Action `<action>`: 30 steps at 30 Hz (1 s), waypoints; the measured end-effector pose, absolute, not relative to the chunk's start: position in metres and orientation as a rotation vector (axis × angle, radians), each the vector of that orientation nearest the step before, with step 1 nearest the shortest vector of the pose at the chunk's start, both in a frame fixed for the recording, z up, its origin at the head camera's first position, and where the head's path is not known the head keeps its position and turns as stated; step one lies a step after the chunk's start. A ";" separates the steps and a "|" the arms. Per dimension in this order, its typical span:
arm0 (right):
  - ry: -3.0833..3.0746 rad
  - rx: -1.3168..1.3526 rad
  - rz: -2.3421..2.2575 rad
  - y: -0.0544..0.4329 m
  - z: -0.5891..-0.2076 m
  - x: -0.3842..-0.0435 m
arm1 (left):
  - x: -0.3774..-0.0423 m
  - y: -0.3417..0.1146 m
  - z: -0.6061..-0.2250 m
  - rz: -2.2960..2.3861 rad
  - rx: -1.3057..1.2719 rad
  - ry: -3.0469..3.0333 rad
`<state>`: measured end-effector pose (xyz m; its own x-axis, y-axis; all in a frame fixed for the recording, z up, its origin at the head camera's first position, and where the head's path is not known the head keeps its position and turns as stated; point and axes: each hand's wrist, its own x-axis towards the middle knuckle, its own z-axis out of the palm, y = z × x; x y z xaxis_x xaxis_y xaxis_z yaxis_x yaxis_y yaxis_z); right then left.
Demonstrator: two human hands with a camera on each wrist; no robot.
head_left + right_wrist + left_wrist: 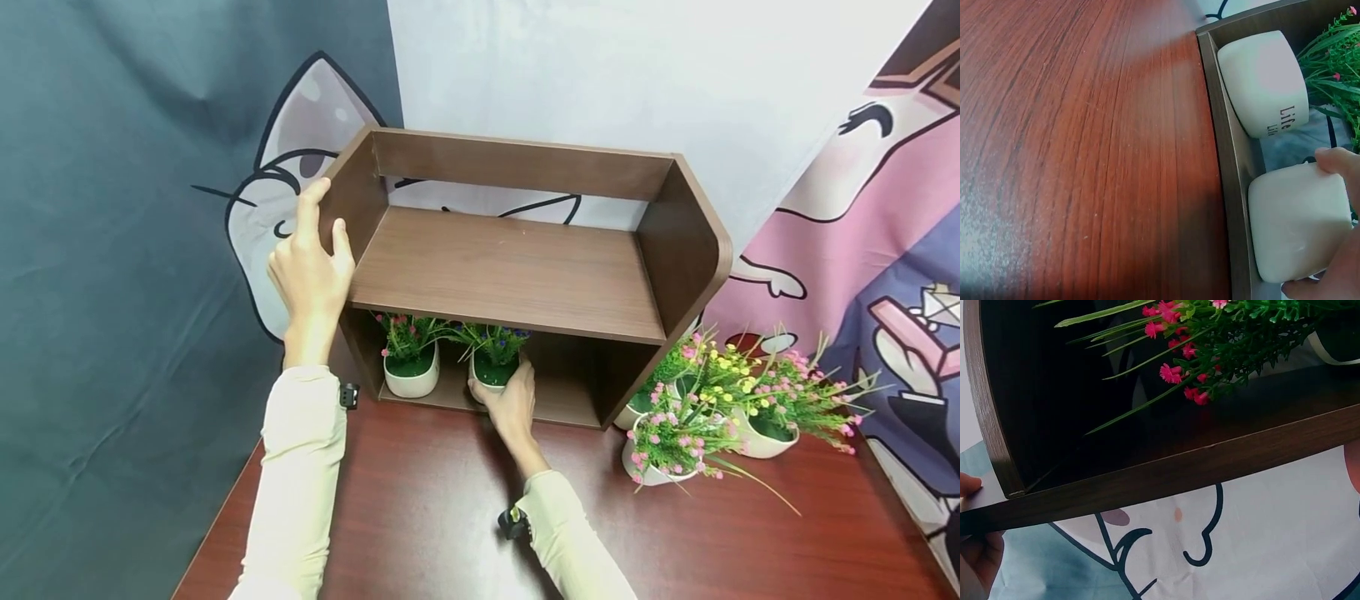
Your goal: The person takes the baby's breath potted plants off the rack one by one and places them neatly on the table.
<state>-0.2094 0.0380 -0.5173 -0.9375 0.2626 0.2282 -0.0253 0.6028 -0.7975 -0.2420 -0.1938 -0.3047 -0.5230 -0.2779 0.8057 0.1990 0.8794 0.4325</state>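
Observation:
A brown wooden shelf [510, 267] stands on the table, with an upper and a lower compartment. My left hand [311, 267] holds the edge of its left side panel, thumb on the inner face; the panel edge runs between the fingers in the left wrist view. In the lower compartment, my right hand [513, 400] grips the white pot of a potted plant with blue flowers [495, 354]. That pot [1297, 225] is near the shelf's front edge in the right wrist view. To its left sits a potted plant with red flowers [411, 367], its white pot lettered "Life" [1266, 84].
Several potted plants with pink and yellow flowers [675, 442] cluster on the reddish-brown table [427, 508], right of the shelf. A printed cloth [600, 75] hangs behind, and a dark teal cloth [127, 292] hangs at left.

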 end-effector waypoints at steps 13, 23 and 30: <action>-2.399 -0.256 1.366 0.037 -0.527 -0.208 | -0.241 -0.193 -0.304 -0.603 0.057 -2.034; -2.281 -0.289 1.392 0.036 -0.533 -0.204 | -0.241 -0.193 -0.303 -0.605 0.053 -2.035; -2.257 -0.299 1.450 0.039 -0.533 -0.199 | -0.241 -0.193 -0.304 -0.605 0.052 -2.036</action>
<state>-0.1991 0.0386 -0.5331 -0.8803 0.4062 0.2451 -0.0541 0.4271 -0.9026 -0.2411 -0.1925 -0.3041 -0.5247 -0.2782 0.8045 0.2063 0.8753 0.4372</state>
